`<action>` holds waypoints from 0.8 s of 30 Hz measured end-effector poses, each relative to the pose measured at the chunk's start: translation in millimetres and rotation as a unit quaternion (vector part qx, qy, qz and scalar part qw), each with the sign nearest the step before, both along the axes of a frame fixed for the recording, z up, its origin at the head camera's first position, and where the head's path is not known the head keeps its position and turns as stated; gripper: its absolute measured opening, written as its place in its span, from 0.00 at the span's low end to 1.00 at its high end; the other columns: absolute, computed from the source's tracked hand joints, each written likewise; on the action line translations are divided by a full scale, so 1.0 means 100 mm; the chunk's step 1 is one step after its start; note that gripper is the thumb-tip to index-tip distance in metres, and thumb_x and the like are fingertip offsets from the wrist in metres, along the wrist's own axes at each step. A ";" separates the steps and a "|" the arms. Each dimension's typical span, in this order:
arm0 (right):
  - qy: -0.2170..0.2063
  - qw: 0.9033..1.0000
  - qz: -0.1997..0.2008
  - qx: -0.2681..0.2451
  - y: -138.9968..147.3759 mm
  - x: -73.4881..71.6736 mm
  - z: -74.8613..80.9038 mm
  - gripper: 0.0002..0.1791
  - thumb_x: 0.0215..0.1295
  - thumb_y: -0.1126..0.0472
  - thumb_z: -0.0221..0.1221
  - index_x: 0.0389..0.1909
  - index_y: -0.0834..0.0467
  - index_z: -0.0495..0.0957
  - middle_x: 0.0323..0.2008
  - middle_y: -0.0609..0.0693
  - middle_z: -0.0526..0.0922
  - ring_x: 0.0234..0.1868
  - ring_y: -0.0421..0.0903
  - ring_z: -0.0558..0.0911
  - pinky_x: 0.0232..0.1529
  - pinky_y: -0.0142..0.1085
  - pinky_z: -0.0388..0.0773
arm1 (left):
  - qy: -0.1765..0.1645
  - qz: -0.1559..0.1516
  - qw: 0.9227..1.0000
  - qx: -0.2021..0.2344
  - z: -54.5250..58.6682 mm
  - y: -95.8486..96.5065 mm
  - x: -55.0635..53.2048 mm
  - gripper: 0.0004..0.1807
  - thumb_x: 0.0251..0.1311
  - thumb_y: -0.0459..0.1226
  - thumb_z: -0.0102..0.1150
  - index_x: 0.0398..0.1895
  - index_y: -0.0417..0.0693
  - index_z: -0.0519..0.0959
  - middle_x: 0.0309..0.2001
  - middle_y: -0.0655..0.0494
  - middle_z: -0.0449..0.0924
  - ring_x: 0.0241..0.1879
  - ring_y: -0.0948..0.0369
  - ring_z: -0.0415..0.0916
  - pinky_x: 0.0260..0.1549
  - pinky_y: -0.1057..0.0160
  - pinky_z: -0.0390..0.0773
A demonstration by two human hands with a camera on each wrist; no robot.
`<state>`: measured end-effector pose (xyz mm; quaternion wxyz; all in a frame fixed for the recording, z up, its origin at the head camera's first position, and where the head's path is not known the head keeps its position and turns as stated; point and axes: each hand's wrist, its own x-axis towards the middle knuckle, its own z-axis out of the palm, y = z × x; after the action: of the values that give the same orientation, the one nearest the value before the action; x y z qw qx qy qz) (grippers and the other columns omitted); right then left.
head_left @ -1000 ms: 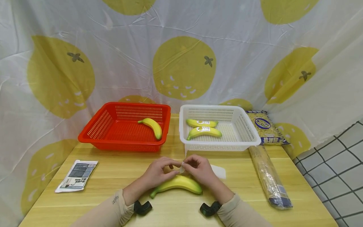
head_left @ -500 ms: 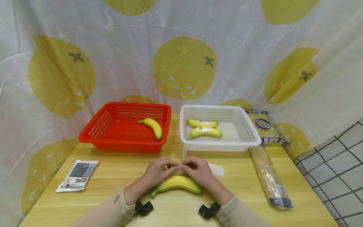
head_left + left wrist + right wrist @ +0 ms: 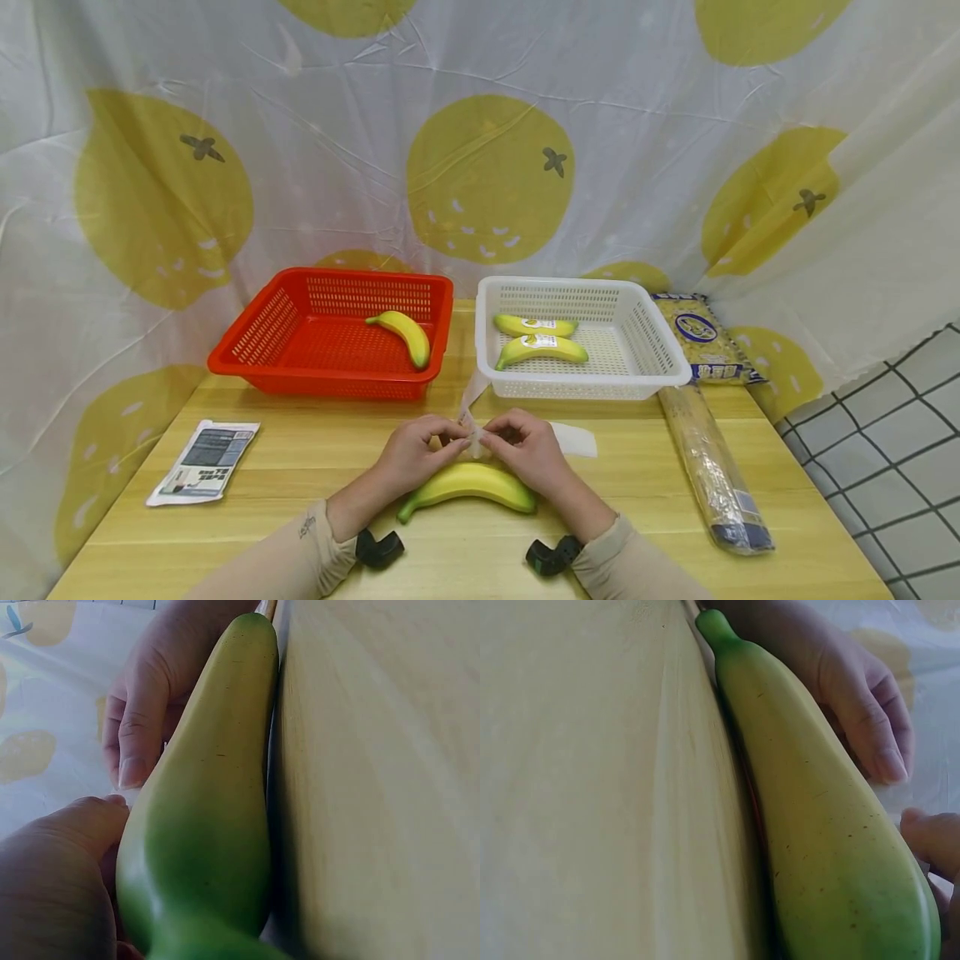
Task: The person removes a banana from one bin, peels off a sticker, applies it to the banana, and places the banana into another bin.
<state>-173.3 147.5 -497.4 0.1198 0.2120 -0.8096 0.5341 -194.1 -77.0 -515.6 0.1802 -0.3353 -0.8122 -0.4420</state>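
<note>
Above the banana's far side, the fingertips of my left hand (image 3: 423,448) and right hand (image 3: 527,447) meet, both pinching a thin translucent strip (image 3: 472,397). It rises from the fingers toward the white basket's front corner. A white piece of paper (image 3: 576,440) shows to the right, partly hidden behind the right hand. The yellow banana (image 3: 471,483) with green ends lies on the table just below the hands. In the left wrist view the banana (image 3: 206,787) fills the middle and hides part of the fingers; the right wrist view also has the banana (image 3: 817,825) in front.
A red basket (image 3: 322,383) with one banana (image 3: 405,336) stands at the back left. Beside it a white basket (image 3: 577,385) has two labelled bananas (image 3: 542,350). A printed packet (image 3: 204,463) lies left; a plastic-wrapped bundle (image 3: 712,467) and a yellow bag (image 3: 697,333) lie right.
The strip between my fingers has spread and stands out more, its upper part now leaning left of the white basket's corner. The hands stay close together, and the banana below has not moved.
</note>
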 end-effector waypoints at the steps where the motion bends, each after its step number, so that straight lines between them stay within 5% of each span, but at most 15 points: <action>1: -0.001 1.000 -0.002 0.000 -0.01 0.02 0.04 0.05 0.59 0.73 0.70 0.34 0.66 0.85 0.33 0.58 0.87 0.28 0.45 0.81 0.30 0.32 0.80 | 0.001 0.000 1.000 0.000 0.00 0.00 0.00 0.08 0.55 0.35 0.76 0.37 0.57 0.89 0.31 0.66 0.85 0.31 0.72 0.78 0.28 0.67 0.77; 7: 0.000 1.000 0.002 -0.007 -0.04 0.15 0.28 0.04 0.59 0.75 0.69 0.34 0.68 0.85 0.32 0.60 0.86 0.27 0.46 0.79 0.29 0.32 0.78 | -0.004 -0.003 1.000 0.007 -0.01 -0.01 0.00 0.09 0.56 0.33 0.76 0.37 0.56 0.89 0.31 0.66 0.85 0.31 0.72 0.77 0.28 0.69 0.77; 16: -0.023 1.000 -0.014 0.004 0.01 -0.01 0.00 0.04 0.63 0.74 0.66 0.38 0.65 0.86 0.25 0.57 0.83 0.21 0.40 0.72 0.23 0.30 0.70 | -0.012 -0.006 1.000 0.010 0.01 0.00 0.01 0.09 0.57 0.32 0.74 0.40 0.53 0.90 0.34 0.63 0.87 0.31 0.71 0.77 0.29 0.64 0.80; 24: -0.033 0.999 0.005 -0.010 0.06 -0.03 -0.04 0.05 0.65 0.64 0.70 0.40 0.57 0.87 0.29 0.50 0.87 0.25 0.38 0.77 0.25 0.29 0.75 | -0.020 -0.014 1.000 0.009 0.03 0.00 0.01 0.09 0.59 0.32 0.73 0.40 0.53 0.89 0.31 0.65 0.86 0.31 0.72 0.76 0.29 0.66 0.79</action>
<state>-176.5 153.0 -501.6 0.0924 0.1973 -0.8067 0.5493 -192.7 -77.5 -512.8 0.1610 -0.3360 -0.8069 -0.4584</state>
